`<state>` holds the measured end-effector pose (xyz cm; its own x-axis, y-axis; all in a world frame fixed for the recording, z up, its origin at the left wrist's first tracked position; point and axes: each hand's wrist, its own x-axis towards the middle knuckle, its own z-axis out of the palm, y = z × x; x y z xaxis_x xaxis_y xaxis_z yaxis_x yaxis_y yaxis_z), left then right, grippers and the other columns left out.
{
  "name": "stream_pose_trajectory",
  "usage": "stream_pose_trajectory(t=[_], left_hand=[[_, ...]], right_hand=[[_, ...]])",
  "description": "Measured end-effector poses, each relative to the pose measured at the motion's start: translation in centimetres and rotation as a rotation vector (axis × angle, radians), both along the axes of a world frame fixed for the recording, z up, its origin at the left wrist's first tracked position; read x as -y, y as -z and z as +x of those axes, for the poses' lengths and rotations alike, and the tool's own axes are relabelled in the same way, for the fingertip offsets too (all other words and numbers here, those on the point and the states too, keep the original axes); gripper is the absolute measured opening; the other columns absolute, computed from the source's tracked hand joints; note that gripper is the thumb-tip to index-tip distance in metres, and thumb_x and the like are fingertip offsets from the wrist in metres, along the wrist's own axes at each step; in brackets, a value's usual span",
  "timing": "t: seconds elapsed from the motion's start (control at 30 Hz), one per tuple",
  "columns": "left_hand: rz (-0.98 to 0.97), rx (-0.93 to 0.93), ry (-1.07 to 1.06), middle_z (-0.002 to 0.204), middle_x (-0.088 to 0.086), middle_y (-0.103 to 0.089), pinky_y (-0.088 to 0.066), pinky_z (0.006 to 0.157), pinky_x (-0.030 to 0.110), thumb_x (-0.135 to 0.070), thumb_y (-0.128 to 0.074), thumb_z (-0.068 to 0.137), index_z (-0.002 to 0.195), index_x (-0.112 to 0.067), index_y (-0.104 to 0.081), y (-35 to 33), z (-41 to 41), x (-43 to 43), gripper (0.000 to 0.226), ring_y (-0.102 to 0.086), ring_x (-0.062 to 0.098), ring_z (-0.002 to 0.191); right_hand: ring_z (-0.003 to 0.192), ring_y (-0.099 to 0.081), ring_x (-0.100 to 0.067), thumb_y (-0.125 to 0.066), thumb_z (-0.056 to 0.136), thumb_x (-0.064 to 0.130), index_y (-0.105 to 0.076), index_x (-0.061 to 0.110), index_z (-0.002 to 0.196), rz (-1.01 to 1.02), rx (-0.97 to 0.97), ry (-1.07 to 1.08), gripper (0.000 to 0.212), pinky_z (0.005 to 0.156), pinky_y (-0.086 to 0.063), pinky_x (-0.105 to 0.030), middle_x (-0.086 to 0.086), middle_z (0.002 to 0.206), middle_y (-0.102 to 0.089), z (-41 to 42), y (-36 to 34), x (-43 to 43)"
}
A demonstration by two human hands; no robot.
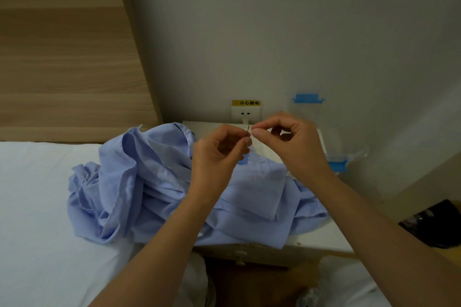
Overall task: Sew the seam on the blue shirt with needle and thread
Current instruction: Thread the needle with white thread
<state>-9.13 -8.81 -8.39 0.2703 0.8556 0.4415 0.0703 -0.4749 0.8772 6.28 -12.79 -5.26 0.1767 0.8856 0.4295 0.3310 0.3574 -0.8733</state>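
Bare forearms (159, 244) rise to a left hand (219, 149) pinching the thin, slippery needle (248, 128) low on its shank, the right hand (291, 142) pinching what I take for limp thread (252, 131), over the soft blue shirt (139, 182).

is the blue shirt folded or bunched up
Bunched up: the blue shirt lies crumpled in loose, uneven folds, draped over the nightstand and onto the bed.

- Blue shirt (174, 182), under both hands: thin woven cloth, lying matt and heavily creased.
- Needle (248, 128), in the left hand (219, 154): slim dark metal, looking smooth.
- Thread (252, 129), at the right hand (294, 139): pale, too fine to judge.
- Bed sheet (37, 194), left of the left hand: white cloth, lying smooth and matt.
- Headboard (62, 57), beyond it: wood-grain panel, showing matt.
- Socket (245, 113), behind the hands: white plastic, looking smooth.
- Surface (319, 237), below the right hand: pale, smooth.
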Motion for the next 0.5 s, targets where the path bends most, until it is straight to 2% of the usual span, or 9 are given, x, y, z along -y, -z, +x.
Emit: stream_pose_trajectory(t=[0.3, 0.5], left_hand=[[-0.027, 0.013, 0.007, 0.082, 0.004, -0.072, -0.059, 0.07, 0.03, -0.006, -0.067, 0.088, 0.093, -0.008, -0.067, -0.07, 0.05, 0.1, 0.006, -0.071, 0.014, 0.074], [-0.044, 0.029, 0.017, 0.082, 0.006, -0.072, -0.057, 0.067, 0.024, -0.005, -0.067, 0.087, 0.094, -0.003, -0.067, -0.18, 0.17, 0.24, 0.007, -0.071, 0.012, 0.073]], right_hand=[[0.07, -0.056, -0.017, -0.074, 0.082, 0.012, -0.072, 0.017, 0.082, 0.033, 0.021, 0.013, 0.006, 0.062, -0.045, -0.016, 0.007, 0.079, -0.068, -0.04, 0.09, -0.03], [0.068, -0.056, -0.011, -0.074, 0.082, 0.012, -0.071, 0.023, 0.08, 0.045, 0.016, 0.014, 0.012, 0.061, -0.045, -0.015, 0.015, 0.075, -0.067, -0.06, 0.12, -0.1]])
